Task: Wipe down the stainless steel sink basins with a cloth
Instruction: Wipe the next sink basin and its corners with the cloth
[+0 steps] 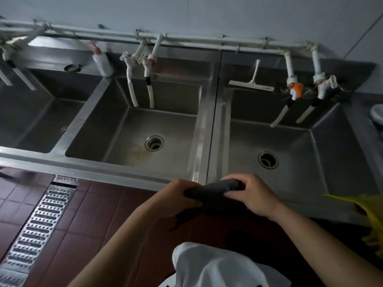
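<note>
A dark grey cloth [213, 193] is rolled up between both hands, just in front of the sink's front edge. My left hand [176, 198] grips its left end and my right hand [256, 195] grips its right end; a loose tail hangs below. Three stainless steel basins run along the wall: the left basin [27, 119], the middle basin [128, 141] with a drain and brownish stains on its floor, and the right basin [290, 154] with its own drain. My hands are above the rim between the middle and right basins.
White taps and hoses [141, 79] hang over the basins from wall pipes. A white squeegee [251, 83] lies on the right basin's back ledge, and a soap bottle [102, 63] stands left of the middle taps. A metal floor grate [37, 230] runs at left. Something yellow [371, 214] sits at right.
</note>
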Available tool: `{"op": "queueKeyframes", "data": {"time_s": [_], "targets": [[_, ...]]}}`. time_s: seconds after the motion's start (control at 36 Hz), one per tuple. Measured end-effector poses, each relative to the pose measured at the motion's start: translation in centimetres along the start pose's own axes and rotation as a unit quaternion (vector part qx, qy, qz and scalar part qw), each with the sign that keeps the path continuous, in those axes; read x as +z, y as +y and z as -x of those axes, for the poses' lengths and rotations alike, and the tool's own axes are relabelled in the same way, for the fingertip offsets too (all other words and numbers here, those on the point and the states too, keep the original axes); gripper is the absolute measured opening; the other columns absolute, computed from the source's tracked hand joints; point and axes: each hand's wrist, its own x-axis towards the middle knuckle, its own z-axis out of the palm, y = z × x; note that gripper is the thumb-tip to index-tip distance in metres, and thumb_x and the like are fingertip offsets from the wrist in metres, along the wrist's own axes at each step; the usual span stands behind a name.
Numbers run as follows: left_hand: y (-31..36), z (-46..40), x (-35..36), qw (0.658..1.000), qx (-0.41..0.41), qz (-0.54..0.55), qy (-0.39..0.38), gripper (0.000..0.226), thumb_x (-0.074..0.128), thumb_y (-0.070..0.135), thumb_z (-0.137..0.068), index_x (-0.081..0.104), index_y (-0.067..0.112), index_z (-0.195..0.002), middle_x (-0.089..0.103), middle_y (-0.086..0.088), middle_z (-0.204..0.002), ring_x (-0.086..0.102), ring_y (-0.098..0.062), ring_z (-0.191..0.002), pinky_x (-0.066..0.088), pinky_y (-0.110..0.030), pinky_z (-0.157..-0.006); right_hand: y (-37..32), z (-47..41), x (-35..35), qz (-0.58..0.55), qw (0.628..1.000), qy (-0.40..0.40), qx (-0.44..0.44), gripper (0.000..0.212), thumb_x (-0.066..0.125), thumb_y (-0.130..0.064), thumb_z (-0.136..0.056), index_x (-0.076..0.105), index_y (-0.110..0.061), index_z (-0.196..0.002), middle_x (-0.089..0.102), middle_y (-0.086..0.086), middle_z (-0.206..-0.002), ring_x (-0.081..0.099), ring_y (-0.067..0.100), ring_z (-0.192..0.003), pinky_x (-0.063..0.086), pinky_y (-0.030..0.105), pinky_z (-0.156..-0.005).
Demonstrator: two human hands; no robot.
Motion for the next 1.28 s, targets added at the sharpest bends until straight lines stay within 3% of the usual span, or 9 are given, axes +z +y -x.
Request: {"op": "queueKeyframes", "data": {"time_s": [0.22,0.39,0.61,0.78,0.89,0.97,1.06,1.19,1.28], "targets": [[-0.4,0.1,-2.8,0.996,0.088,0.024,0.015,0.044,0.074,0.041,-0.080,0.057,0.047,-0.120,0.067,0.020,-0.107,0.065,0.001,-0.096,0.056,-0.029,-0.084,-4.2,-1.7,3.2,0.098,0.994,-0.018,-0.050,0.039,0.074,-0.009,-0.084,0.072,-0.036,-0.112,0.071,-0.023,-0.108,0.061,-0.010,-0.104,0.045,0.008,-0.091],[-1.2,-1.8,-6.0,0.997,0.034,0.070,0.016,0.015,0.071,0.030,-0.085,0.070,0.034,-0.099,0.072,0.009,-0.088,0.068,-0.006,-0.082,0.056,-0.024,-0.074,-5.8,-5.5,3.1,0.058,0.995,0.024,-0.081,0.036,0.073,-0.004,-0.083,0.076,-0.033,-0.103,0.074,-0.018,-0.099,0.067,-0.001,-0.097,0.053,0.023,-0.086],[-3.5,-3.4,-9.9,0.990,-0.083,0.078,0.089,0.026,0.073,0.028,-0.085,0.062,0.041,-0.066,0.061,0.024,-0.060,0.052,0.014,-0.060,0.041,-0.011,-0.060,-8.0,-14.5,5.5,0.050,0.990,-0.040,-0.127,0.032,0.073,-0.001,-0.077,0.075,-0.027,-0.095,0.062,-0.014,-0.097,0.061,0.004,-0.095,0.049,0.019,-0.084],[-6.4,-3.2,-13.2,0.972,-0.163,0.128,0.113,0.010,0.070,0.025,-0.086,0.072,0.034,-0.082,0.067,0.017,-0.075,0.060,0.002,-0.073,0.049,-0.025,-0.072,-8.0,-20.5,8.8,0.065,0.989,-0.077,-0.110,0.026,0.072,-0.006,-0.076,0.072,-0.028,-0.091,0.058,-0.012,-0.085,0.059,0.009,-0.083,0.051,0.034,-0.078],[-8.4,-2.6,-15.2,0.974,-0.172,0.069,0.128,0.012,0.066,0.051,-0.067,0.062,0.051,-0.078,0.062,0.025,-0.067,0.054,0.010,-0.063,0.044,-0.014,-0.062,-8.1,-23.1,10.2,0.059,0.989,-0.072,-0.112,0.023,0.076,-0.010,-0.075,0.073,-0.025,-0.093,0.058,-0.016,-0.082,0.058,0.002,-0.082,0.047,0.019,-0.074],[-10.2,-1.9,-17.4,0.972,-0.178,0.039,0.152,0.022,0.073,0.034,-0.072,0.063,0.051,-0.083,0.063,0.024,-0.067,0.058,0.005,-0.064,0.051,-0.026,-0.066,-8.4,-24.6,10.5,0.028,0.994,-0.040,-0.098,0.023,0.078,-0.008,-0.074,0.072,-0.021,-0.093,0.062,-0.013,-0.087,0.059,0.001,-0.085,0.046,0.014,-0.076],[-12.0,-1.5,-19.8,0.971,-0.163,0.008,0.174,0.026,0.078,0.019,-0.078,0.070,0.040,-0.091,0.067,0.021,-0.073,0.062,0.006,-0.069,0.051,-0.025,-0.068,-8.5,-26.1,11.3,0.057,0.993,-0.092,-0.053,0.024,0.076,-0.010,-0.074,0.064,-0.025,-0.089,0.065,-0.006,-0.083,0.061,0.009,-0.079,0.053,0.031,-0.072],[-14.4,-3.1,-24.9,0.986,-0.112,-0.085,0.087,0.032,0.078,0.021,-0.077,0.069,0.034,-0.104,0.070,0.015,-0.093,0.065,-0.001,-0.085,0.054,-0.028,-0.080,-8.8,-29.1,15.4,0.197,0.945,-0.251,0.072,0.077,0.070,-0.055,-0.059,0.047,-0.046,-0.132,0.057,-0.010,-0.114,0.060,0.012,-0.101,0.052,0.033,-0.084],[-16.2,-4.6,-27.9,0.989,-0.066,-0.132,0.013,0.033,0.075,0.022,-0.078,0.067,0.029,-0.109,0.071,0.007,-0.098,0.065,-0.012,-0.089,0.052,-0.034,-0.082,-9.4,-31.6,20.2,0.161,0.961,-0.209,0.084,0.062,0.067,-0.055,-0.062,0.058,-0.042,-0.122,0.057,-0.012,-0.118,0.058,0.010,-0.106,0.050,0.034,-0.090]]}}
